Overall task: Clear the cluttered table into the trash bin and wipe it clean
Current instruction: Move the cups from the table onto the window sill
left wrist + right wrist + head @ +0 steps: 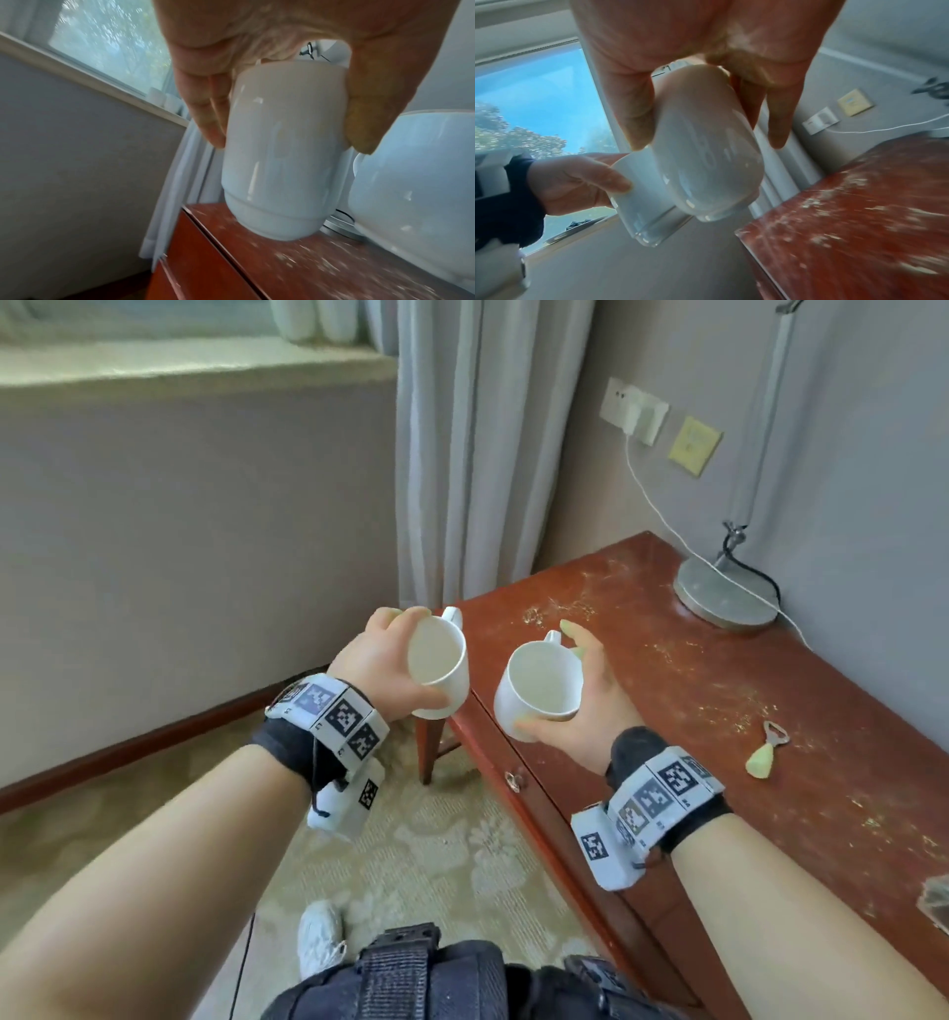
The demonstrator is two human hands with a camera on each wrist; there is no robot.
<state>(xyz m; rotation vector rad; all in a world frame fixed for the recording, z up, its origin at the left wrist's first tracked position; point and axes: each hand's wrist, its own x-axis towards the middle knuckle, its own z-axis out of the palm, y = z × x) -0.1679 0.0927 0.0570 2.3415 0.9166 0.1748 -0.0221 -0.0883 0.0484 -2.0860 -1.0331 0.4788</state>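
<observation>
Each hand holds a white mug in the air by the left end of the red wooden table (719,670). My left hand (390,654) grips one white mug (439,667) round its body, tilted, just past the table's corner; the left wrist view shows this mug (280,158) between fingers and thumb. My right hand (580,711) grips the other white mug (539,693) above the table's front edge; it shows as a mug (706,154) in the right wrist view. Both mugs look empty. Pale crumbs and dust (570,608) are strewn over the tabletop.
A bottle opener with a pale green handle (765,752) lies on the table at the right. A lamp base (724,593) stands at the back by the wall, with a white cable from a wall socket (634,415). Curtain (477,454) hangs behind the corner. Patterned carpet (436,855) lies below.
</observation>
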